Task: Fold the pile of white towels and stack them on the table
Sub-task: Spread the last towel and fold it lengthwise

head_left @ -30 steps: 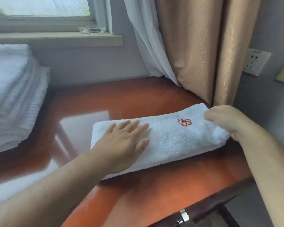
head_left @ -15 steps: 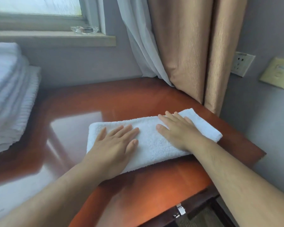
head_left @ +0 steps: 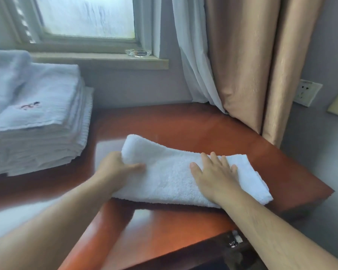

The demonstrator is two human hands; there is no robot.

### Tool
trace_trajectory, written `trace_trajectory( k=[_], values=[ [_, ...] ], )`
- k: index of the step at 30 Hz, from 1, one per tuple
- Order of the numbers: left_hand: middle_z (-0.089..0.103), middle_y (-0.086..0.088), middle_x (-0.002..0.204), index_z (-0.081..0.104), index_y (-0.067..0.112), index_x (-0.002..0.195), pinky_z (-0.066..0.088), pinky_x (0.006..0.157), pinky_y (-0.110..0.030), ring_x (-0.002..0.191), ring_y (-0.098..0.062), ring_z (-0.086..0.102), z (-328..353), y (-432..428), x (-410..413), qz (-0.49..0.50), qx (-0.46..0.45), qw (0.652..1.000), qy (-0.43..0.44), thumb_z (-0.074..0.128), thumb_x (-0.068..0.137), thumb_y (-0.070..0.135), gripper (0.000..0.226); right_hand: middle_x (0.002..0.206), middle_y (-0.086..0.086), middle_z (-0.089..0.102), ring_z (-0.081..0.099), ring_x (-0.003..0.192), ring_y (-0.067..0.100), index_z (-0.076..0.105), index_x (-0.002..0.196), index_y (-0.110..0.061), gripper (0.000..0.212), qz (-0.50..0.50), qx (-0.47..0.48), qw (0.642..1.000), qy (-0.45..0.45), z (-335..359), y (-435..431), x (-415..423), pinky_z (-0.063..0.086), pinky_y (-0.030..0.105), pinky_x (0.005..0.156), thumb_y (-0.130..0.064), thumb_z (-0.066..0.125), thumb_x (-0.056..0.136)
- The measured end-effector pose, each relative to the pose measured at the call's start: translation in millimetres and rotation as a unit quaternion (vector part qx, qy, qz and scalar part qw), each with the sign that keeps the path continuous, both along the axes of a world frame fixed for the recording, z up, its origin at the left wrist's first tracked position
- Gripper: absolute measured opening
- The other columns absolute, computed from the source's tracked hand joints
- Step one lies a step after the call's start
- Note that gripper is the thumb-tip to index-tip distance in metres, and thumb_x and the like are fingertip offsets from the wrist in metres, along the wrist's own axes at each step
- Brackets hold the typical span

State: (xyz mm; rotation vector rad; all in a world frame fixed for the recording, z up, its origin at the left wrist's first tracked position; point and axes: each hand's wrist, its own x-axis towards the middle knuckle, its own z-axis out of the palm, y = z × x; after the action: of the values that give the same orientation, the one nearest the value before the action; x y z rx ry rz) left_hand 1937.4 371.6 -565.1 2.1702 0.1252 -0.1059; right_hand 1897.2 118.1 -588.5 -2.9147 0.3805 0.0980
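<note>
It looked like a hotel guest room. At nine o'clock a tall stack of folded white towels, the top one embroidered with a small red logo, sat on a glossy reddish wooden table. At twelve o'clock a frosted window had a glass ashtray on its sill. Sheer and beige curtains hung at one o'clock, with a wall socket at three.

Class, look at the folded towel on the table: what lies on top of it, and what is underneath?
On the towel the right hand lies flat; the left hand grips its raised left end. Under it is the table; anything between them is hidden.
</note>
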Motion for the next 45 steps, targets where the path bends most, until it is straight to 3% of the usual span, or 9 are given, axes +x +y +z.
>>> trace_trajectory(
  k=[6,9,14,18,22,26,35,39,45],
  values=[
    [0.066,0.014,0.085,0.057,0.030,0.091,0.051,0.072,-0.037,0.082,-0.007,0.063,83,47,-26,-0.163,0.118,0.963,-0.180,0.082,0.080,0.038,0.028,0.165,-0.008,0.023,0.022,0.152,0.019,0.016,0.160,-0.028,0.118,0.186,0.152,0.970,-0.028,74,33,17,0.032,0.045,0.117,-0.080,0.069,0.069],
    [0.065,0.013,0.086,0.061,0.030,0.096,0.049,0.077,-0.032,0.086,-0.010,0.061,131,70,-41,-0.193,0.156,0.941,-0.231,0.086,0.076,0.037,0.032,0.125,-0.010,0.068,0.064,0.118,0.013,0.059,0.130,-0.034,0.079,0.287,0.339,0.896,-0.023,119,67,27,0.055,0.039,0.097,-0.049,0.095,0.060],
    [0.061,0.033,0.075,0.056,0.046,0.077,0.035,0.067,-0.017,0.081,0.007,0.056,188,124,-62,-0.142,0.180,0.906,-0.356,0.091,0.068,0.037,0.037,0.108,0.001,0.076,0.073,0.099,0.019,0.073,0.111,-0.028,0.036,0.378,0.459,0.803,-0.036,152,145,33,0.058,0.028,0.076,-0.035,0.083,0.077],
    [0.061,0.022,0.112,0.055,0.040,0.123,0.043,0.091,-0.027,0.103,-0.001,0.054,188,178,-59,0.051,0.101,0.855,-0.506,0.085,0.074,0.041,0.058,0.099,0.011,0.078,0.076,0.087,0.028,0.076,0.098,-0.020,0.025,0.361,0.558,0.739,-0.109,160,200,34,0.060,0.035,0.068,-0.039,0.076,0.082],
    [0.072,0.005,0.118,0.049,0.020,0.141,0.053,0.087,-0.027,0.108,-0.009,0.068,147,213,-56,0.021,-0.249,0.935,-0.252,0.075,0.081,0.058,0.076,0.095,0.013,0.078,0.076,0.079,0.028,0.077,0.095,-0.019,0.022,0.328,0.634,0.682,-0.159,169,246,44,0.059,0.034,0.063,-0.037,0.080,0.081],
    [0.067,-0.018,0.129,0.062,0.008,0.133,0.048,0.105,-0.055,0.119,-0.036,0.064,92,231,-48,-0.082,-0.435,0.891,-0.099,0.073,0.080,0.045,0.065,0.097,0.011,0.078,0.077,0.082,0.029,0.079,0.092,-0.026,0.009,0.272,0.702,0.633,-0.182,186,283,66,0.060,0.036,0.063,-0.032,0.078,0.086],
    [0.076,-0.010,0.106,0.063,0.021,0.118,0.061,0.073,-0.037,0.093,-0.029,0.075,108,248,14,-0.030,-0.355,0.920,-0.164,0.070,0.094,0.030,0.026,0.096,0.007,0.079,0.077,0.083,0.026,0.071,0.113,-0.009,0.035,0.193,0.697,0.657,-0.213,235,321,177,0.061,0.036,0.060,-0.031,0.079,0.087],
    [0.076,-0.007,0.105,0.062,0.024,0.118,0.063,0.078,-0.041,0.091,-0.027,0.075,139,251,58,0.000,-0.303,0.934,-0.189,0.062,0.099,0.036,0.022,0.097,0.007,0.079,0.077,0.083,0.026,0.073,0.112,-0.010,0.036,0.186,0.686,0.672,-0.208,244,324,240,0.060,0.036,0.060,-0.036,0.078,0.088],
    [0.072,0.001,0.106,0.063,0.025,0.122,0.055,0.091,-0.039,0.097,-0.021,0.068,103,260,104,0.085,-0.080,0.991,-0.072,0.053,0.098,0.043,0.032,0.106,0.014,0.075,0.075,0.087,0.030,0.073,0.108,-0.004,0.035,0.089,0.594,0.796,-0.072,171,339,325,0.063,0.044,0.076,-0.035,0.069,0.094]
  ],
)
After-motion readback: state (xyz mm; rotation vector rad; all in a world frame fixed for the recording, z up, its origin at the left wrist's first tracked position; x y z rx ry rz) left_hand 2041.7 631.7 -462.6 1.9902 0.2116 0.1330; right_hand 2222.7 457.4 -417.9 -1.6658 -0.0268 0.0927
